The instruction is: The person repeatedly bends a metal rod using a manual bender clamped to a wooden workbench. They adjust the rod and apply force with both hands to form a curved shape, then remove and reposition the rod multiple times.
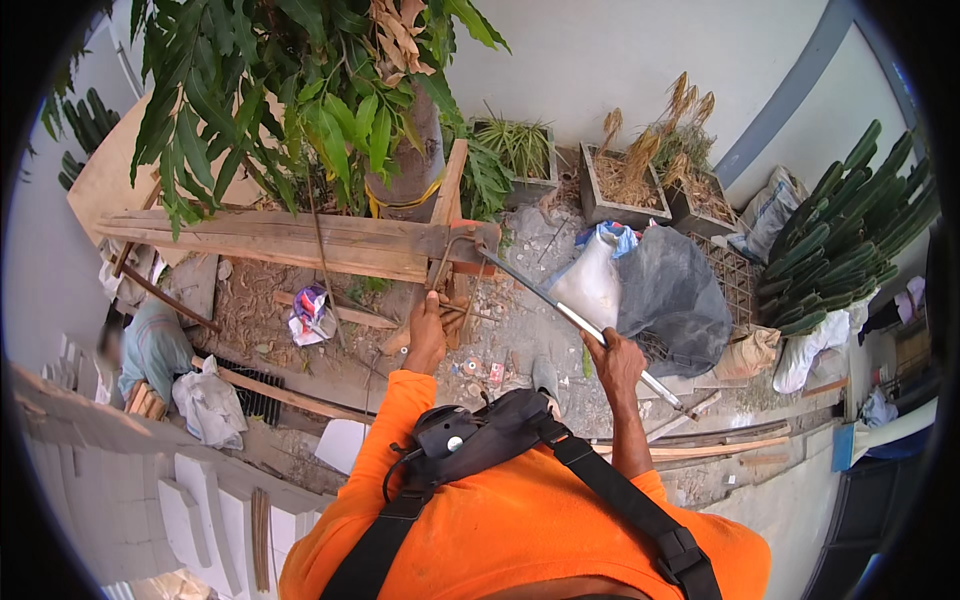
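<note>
Head view: nearest, right of the wooden beam (300,242), the right hand (618,360) wraps its grip around a silver pipe (576,318), slanting up to the beam's right end. Just nearer than the beam, the left hand (425,338) has its grip closed, it seems, on a thin bent rod (443,262) reaching over that end. Best, I judge, to keep the rod flat there and work the pipe smoothly with 2 steady hands; jerking could slip it.

Two hands (615,362), one silver pipe (575,318) and three planters (632,214) show.
</note>
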`<action>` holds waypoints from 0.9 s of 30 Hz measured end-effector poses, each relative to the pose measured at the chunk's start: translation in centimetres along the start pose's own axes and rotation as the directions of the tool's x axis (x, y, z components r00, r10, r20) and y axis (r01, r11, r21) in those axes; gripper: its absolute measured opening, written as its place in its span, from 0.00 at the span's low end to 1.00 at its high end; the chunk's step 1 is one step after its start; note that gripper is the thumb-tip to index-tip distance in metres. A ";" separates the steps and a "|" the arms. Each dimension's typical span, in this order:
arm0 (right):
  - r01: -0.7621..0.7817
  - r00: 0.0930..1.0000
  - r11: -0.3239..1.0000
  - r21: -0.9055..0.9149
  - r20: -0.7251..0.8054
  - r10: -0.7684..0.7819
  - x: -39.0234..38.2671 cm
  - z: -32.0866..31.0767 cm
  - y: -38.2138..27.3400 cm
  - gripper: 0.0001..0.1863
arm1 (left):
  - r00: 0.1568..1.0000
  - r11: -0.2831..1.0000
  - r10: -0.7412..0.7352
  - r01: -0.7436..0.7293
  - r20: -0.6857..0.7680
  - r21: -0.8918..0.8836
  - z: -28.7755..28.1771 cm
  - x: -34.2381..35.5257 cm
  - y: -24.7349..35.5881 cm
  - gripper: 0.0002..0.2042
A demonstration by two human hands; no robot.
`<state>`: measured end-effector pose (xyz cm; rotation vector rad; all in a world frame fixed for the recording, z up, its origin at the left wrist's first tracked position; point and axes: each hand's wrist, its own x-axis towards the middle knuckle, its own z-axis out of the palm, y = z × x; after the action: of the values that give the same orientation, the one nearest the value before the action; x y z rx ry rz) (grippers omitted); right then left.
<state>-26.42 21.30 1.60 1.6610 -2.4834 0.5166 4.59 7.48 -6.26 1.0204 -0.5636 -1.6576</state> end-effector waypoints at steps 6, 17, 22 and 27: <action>0.062 0.996 0.998 0.006 0.067 -0.062 3.3 -0.4 2.9 0.35 | 0.997 1.000 -0.008 0.009 0.071 -0.023 0.7 -0.3 0.4 0.11; -0.119 0.921 0.630 0.767 0.322 -0.218 8.4 1.1 -1.7 0.29 | 0.940 0.980 0.043 0.026 0.338 -0.198 7.6 -2.6 0.8 0.07; -0.125 0.797 0.519 0.846 0.397 -0.455 12.8 5.0 -6.5 0.23 | 0.938 0.929 0.263 -0.182 0.225 -0.323 9.7 -1.1 -2.0 0.07; -0.035 0.660 0.453 0.891 0.361 -0.659 19.3 7.8 -8.5 0.20 | 0.927 0.884 0.359 -0.376 -0.112 -0.278 12.7 -0.3 -3.3 0.06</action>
<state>-25.54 -1.13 1.50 3.1943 -2.1720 1.5050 -7.86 7.25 -2.11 0.6891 -0.4237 -1.3196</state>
